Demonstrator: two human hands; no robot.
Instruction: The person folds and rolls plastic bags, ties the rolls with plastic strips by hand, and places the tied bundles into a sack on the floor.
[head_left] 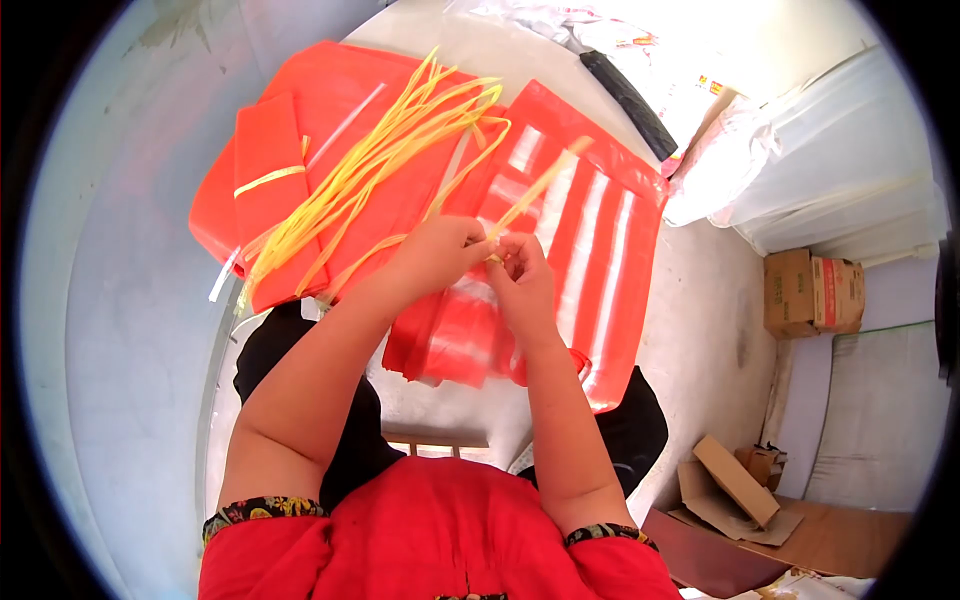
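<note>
Both my hands meet over red plastic bags with pale stripes (pixel 600 240). My left hand (pixel 445 250) pinches a yellow strap (pixel 535 195), whose free end sticks up toward the upper right. Fingertips of my right hand (pixel 523 275) close on the same strap beside the left fingers, where a small loop or knot shows. To the left, a bundle of long yellow straps (pixel 370 170) lies across a stack of red plastic sheets (pixel 330 75). A folded red bundle (pixel 270 150) there has a yellow band around it.
A black roll-like object (pixel 628 105) lies at the table's far edge, near white plastic bags (pixel 725 165). Cardboard boxes (pixel 812 292) stand by the right wall. An opened carton (pixel 735 490) sits lower right. A pale wall (pixel 130 300) runs along the left.
</note>
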